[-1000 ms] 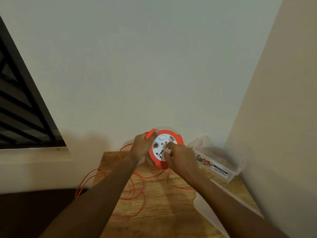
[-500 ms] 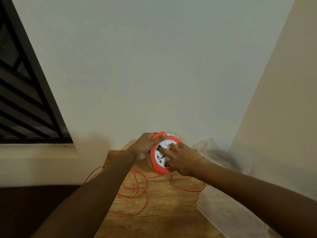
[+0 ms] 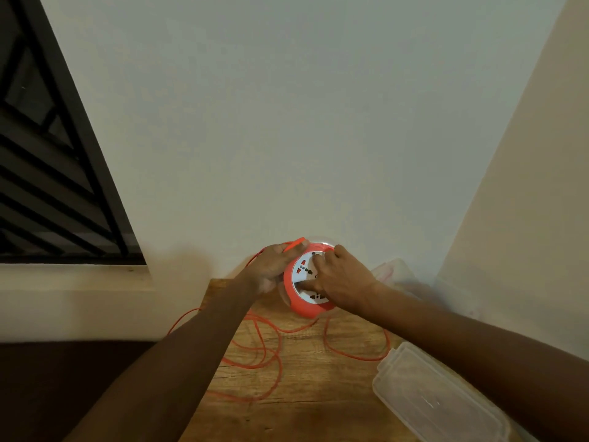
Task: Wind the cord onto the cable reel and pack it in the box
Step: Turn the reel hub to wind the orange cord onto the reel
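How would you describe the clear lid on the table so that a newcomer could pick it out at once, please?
Start at the wooden table in the wall corner and go to its near right edge. The clear lid lies flat there, under the right forearm. Unlike the orange cord and cable reel, it is colourless and rectangular.

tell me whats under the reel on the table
Loose orange cord lies in loops on the wooden table below the cable reel. The spot right beneath it is hidden by the reel.
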`<state>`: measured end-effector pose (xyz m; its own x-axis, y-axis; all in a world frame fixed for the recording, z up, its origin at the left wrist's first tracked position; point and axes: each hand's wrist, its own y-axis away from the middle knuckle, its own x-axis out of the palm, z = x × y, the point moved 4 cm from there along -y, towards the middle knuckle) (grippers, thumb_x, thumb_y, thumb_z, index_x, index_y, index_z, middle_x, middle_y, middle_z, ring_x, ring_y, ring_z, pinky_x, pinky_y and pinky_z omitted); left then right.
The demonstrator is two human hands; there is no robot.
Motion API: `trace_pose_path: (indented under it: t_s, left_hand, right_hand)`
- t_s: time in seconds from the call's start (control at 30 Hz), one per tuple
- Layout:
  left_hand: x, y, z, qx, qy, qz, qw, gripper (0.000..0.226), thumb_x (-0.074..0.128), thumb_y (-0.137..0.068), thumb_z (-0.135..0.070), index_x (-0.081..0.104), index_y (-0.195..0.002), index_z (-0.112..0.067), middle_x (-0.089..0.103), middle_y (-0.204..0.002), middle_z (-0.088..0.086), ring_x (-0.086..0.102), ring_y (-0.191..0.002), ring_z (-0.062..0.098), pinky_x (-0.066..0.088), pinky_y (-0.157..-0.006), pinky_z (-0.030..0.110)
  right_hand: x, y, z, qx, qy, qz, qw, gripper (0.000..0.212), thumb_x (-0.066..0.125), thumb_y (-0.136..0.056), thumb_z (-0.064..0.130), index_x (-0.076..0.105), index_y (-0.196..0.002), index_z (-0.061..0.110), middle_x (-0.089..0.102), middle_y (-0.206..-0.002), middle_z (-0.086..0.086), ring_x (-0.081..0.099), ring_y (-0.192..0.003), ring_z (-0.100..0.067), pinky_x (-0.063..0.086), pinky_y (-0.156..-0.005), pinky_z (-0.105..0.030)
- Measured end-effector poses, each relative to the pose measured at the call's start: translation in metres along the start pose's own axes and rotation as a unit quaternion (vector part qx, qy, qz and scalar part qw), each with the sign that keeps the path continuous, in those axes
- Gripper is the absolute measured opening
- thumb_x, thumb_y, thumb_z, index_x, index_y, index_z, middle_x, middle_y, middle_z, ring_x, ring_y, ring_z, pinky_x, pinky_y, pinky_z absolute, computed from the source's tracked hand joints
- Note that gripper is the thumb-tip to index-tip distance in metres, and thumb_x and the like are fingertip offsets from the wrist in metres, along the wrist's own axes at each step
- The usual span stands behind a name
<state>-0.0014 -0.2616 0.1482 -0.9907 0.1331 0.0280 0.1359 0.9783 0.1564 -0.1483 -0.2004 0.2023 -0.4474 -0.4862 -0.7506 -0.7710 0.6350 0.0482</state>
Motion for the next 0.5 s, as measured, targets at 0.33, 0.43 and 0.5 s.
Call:
trace_pose_path:
  t_s: [0.33, 0.43, 0.5]
  left_hand:
    - [-0.002, -0.006, -0.002, 0.002, -0.028, 0.018, 0.999, 0.045, 0.077, -0.087, -0.047, 0.074, -0.118, -0.014, 0.082, -0.105, 0.009, 0.079, -0.094, 0.033, 0.065, -0.083, 0.046]
    - [-0.001, -0.005, -0.008, 0.004, -0.018, 0.023, 1.0, 0.044, 0.077, -0.087, -0.046, 0.074, -0.117, -0.015, 0.082, -0.104, 0.01, 0.079, -0.091, 0.032, 0.066, -0.075, 0.043]
    - [-0.002, -0.004, -0.01, 0.01, -0.016, 0.005, 1.0, 0.044, 0.077, -0.087, -0.048, 0.074, -0.117, -0.016, 0.082, -0.105, 0.009, 0.08, -0.091, 0.032, 0.066, -0.076, 0.044]
  right_hand:
    - [0.009, -0.004, 0.003, 0.011, -0.041, -0.015, 0.999, 0.068, 0.068, -0.09, 0.034, 0.032, -0.148, 0.035, 0.058, -0.133, -0.016, 0.06, -0.115, -0.035, 0.045, -0.099, -0.048]
    - [0.015, -0.007, 0.002, 0.003, -0.041, -0.042, 0.998, 0.072, 0.071, -0.087, 0.033, 0.032, -0.147, 0.033, 0.064, -0.127, -0.013, 0.064, -0.108, -0.034, 0.048, -0.093, -0.046]
    - [0.02, -0.007, -0.001, 0.039, -0.074, -0.072, 0.994, 0.074, 0.07, -0.085, 0.04, 0.032, -0.148, 0.03, 0.068, -0.119, -0.011, 0.068, -0.1, -0.033, 0.052, -0.087, -0.044]
